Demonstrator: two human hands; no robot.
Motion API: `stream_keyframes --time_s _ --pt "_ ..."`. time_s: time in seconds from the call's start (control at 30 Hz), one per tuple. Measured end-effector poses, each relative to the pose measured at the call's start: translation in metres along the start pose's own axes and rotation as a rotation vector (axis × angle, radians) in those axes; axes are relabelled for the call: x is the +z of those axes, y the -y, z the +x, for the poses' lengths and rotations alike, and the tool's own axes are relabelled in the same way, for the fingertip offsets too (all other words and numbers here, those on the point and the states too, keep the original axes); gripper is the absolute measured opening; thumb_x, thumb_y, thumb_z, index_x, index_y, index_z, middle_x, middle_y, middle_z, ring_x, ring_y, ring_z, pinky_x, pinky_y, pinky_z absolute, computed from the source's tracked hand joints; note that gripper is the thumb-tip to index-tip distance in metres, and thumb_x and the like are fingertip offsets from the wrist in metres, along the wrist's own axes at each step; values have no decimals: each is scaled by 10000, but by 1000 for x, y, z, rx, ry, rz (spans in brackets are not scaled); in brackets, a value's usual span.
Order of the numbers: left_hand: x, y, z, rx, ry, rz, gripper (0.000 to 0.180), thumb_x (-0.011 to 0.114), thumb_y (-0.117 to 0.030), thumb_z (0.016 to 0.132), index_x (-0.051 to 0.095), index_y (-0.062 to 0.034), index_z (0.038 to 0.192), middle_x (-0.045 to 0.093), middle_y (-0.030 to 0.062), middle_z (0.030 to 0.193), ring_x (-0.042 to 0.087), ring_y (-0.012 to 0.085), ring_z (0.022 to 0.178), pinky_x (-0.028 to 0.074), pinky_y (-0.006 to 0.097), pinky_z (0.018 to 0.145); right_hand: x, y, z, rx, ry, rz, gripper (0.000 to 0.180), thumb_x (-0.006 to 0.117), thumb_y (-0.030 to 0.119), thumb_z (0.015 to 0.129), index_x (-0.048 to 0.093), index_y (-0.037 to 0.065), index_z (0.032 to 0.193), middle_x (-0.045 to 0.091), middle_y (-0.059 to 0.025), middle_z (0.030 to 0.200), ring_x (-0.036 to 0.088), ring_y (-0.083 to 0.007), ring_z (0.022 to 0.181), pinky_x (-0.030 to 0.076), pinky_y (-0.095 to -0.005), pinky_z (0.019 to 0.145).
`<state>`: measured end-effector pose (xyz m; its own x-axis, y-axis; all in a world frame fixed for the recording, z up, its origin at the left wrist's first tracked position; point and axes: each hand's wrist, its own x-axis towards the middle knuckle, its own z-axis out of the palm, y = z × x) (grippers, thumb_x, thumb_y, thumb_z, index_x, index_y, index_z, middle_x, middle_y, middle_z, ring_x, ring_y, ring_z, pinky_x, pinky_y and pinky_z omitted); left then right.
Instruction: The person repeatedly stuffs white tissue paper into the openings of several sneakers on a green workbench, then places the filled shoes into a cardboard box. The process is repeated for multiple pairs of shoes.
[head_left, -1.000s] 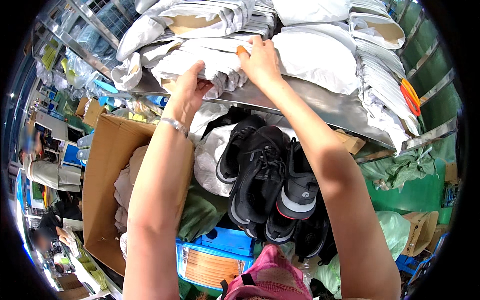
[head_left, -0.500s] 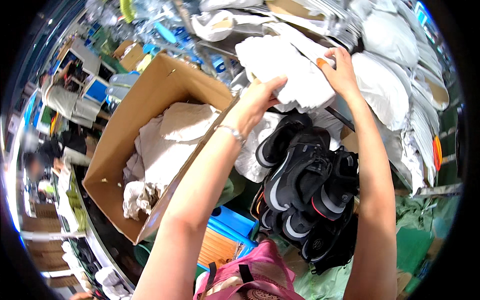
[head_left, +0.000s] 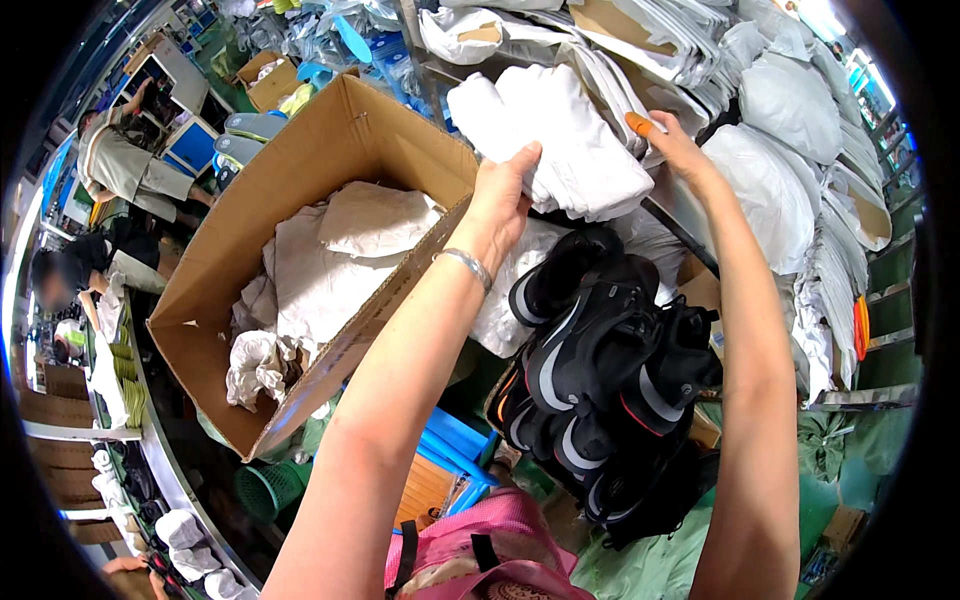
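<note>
A thick stack of folded white paper sheets (head_left: 570, 150) is held up in front of me. My left hand (head_left: 505, 200) grips its near left corner, thumb on top and fingers underneath. At the stack's right side is my right hand (head_left: 675, 150), its fingers bent and one digit wrapped in orange. It sits against the edges of the white wrapped packs (head_left: 605, 85) behind, and what its fingertips pinch is hidden. Below the stack, black shoes (head_left: 590, 340) with grey and red trim lie in a heap.
An open cardboard box (head_left: 210, 340) with crumpled white paper (head_left: 330, 260) stands at the left. White bags (head_left: 790, 110) fill the far right beside a metal rack (head_left: 870, 395). A blue stool (head_left: 455, 450) is below, a green basket (head_left: 270, 485) near the box. Other people work at the far left.
The view has shifted slightly. The paper stack has moved a little left and tilted more toward me; my right hand has drawn away from its top edge.
</note>
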<state>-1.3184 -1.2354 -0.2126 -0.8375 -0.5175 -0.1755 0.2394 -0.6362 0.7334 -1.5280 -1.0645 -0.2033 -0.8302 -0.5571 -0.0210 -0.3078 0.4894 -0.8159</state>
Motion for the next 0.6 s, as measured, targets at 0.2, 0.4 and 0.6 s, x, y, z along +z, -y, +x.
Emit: stream_keyframes --time_s 0.2,0.4,0.6 --pt "-1 -24 -34 -47 147 118 581 768 -248 764 517 83 1169 613 144 1122 600 212 989 484 329 864 6 34 -57 -19 331 186 628 585 398 850 422 77 1365 523 -44 1268 431 -135 1171 310 -282 985" --pt "-58 -111 -194 37 77 138 631 762 -251 766 471 35 1247 597 97 1141 576 169 1020 452 315 914 57 90 -178 -166 365 415 744 583 379 854 279 13 1427 350 -113 1437 346 -196 1320 290 -323 1069" --pt "-166 -153 -348 133 -134 -100 707 750 -271 781 397 8 1327 533 88 1255 525 166 1118 419 318 968 190 105 -277 281 601 1454 504 542 330 911 451 57 1325 495 -87 1334 452 -224 1242 340 -377 1062"
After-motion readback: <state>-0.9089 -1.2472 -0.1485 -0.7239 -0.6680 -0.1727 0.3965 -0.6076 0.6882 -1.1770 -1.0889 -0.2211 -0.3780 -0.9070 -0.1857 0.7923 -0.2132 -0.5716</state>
